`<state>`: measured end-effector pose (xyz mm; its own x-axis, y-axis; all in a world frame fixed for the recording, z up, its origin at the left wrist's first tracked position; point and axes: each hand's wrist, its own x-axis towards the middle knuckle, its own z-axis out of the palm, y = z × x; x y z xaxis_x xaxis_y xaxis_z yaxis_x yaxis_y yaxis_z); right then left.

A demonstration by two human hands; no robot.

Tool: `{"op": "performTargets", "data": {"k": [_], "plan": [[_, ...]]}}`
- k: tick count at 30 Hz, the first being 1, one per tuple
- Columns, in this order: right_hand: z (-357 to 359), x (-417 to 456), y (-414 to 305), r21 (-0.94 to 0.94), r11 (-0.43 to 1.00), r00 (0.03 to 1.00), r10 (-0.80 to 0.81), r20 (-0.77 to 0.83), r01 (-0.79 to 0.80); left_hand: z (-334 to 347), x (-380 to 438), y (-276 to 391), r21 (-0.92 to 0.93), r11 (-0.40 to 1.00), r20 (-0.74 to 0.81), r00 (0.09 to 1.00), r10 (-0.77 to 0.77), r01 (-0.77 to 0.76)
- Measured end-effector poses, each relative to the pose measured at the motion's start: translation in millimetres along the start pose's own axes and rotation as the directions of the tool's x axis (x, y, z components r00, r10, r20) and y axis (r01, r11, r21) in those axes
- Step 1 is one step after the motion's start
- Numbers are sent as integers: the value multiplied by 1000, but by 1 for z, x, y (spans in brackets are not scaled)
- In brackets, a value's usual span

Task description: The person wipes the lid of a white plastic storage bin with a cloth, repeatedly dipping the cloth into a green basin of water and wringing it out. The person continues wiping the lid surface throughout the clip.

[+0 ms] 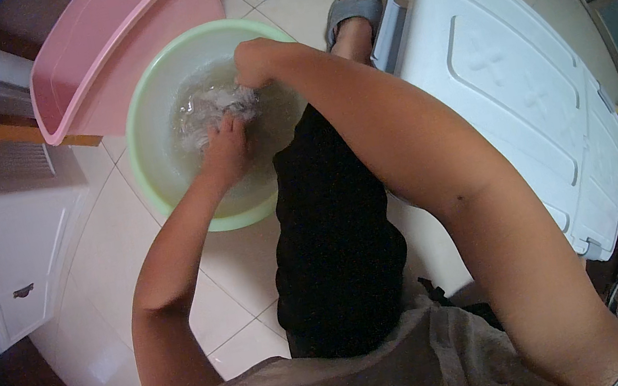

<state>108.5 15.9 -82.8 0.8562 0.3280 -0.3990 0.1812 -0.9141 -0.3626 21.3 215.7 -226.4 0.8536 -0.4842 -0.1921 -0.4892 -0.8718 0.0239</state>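
Note:
A pale green plastic basin point(142, 159) stands on the floor in front of me, partly filled with cloudy water point(272, 119). In the water is a bunched, light-coloured wet cloth point(200, 113), with bubbles about it. My left hand point(227, 148) reaches in from the near side, its fingers bent onto the cloth's lower edge. Curled into a fist, my right hand point(257, 65) grips the cloth at its right end, above the water. The fingertips of the right hand are largely hidden behind its knuckles.
A pink plastic tub point(139, 56) stands beyond the basin to the left. To my right is a large white lidded storage box point(504, 74). My knee in black cloth point(335, 237) comes up against the basin's right side. A white cabinet point(20, 260) stands at far left.

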Motion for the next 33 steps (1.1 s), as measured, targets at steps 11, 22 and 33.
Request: {"op": "performTargets", "data": {"k": [11, 22, 33], "plan": [[8, 14, 10, 299, 954, 989, 24, -145, 21, -163, 4, 29, -905, -356, 27, 801, -597, -235], [-24, -24, -22, 916, -247, 922, -309, 235, -316, -209, 30, 29, -912, -52, -256, 666, -701, -406], [-15, -15, -34, 980, -117, 983, -114, 146, -159, -162, 9, 58, -630, 776, -710, 425, -562, -25]]}}
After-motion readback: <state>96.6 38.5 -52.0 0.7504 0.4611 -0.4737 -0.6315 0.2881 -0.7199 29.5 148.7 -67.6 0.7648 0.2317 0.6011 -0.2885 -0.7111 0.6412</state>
